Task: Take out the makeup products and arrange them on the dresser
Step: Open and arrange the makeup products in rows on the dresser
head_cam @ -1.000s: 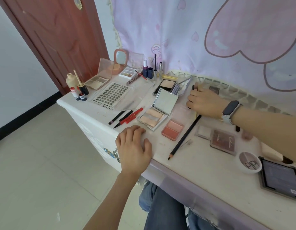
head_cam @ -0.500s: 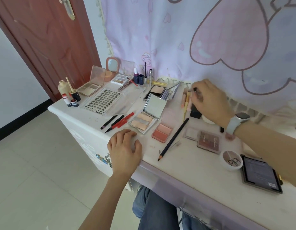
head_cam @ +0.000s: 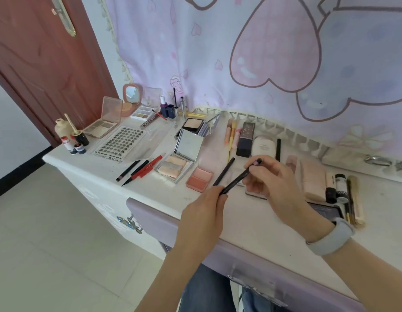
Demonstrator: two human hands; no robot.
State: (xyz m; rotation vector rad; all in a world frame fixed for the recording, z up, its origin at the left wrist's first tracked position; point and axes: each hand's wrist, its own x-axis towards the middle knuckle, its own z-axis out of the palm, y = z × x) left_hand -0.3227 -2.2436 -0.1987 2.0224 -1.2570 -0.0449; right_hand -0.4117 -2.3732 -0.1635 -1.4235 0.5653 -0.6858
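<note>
Makeup products are spread all over the white dresser worktop (head_cam: pixel 251 224), largest bits first: the open mirrored powder palette (head_cam: pixel 179 159) sits off to the left of the fingers, the peach blush compact (head_cam: pixel 199 179) just beside them. The thin black makeup pencil (head_cam: pixel 237 177) is up off the worktop, held at both ends: left hand (head_cam: pixel 203 212) pinching the lower tip, right hand (head_cam: pixel 271 183) gripping the upper end. Looks slim, smooth, dark, maybe a liner. Second black pencil (head_cam: pixel 224 171) lies right behind it. Risk as I see it: pulling a cap too hard and the elbow or hand sweeping that loose pencil or the compact off the front edge.
</note>
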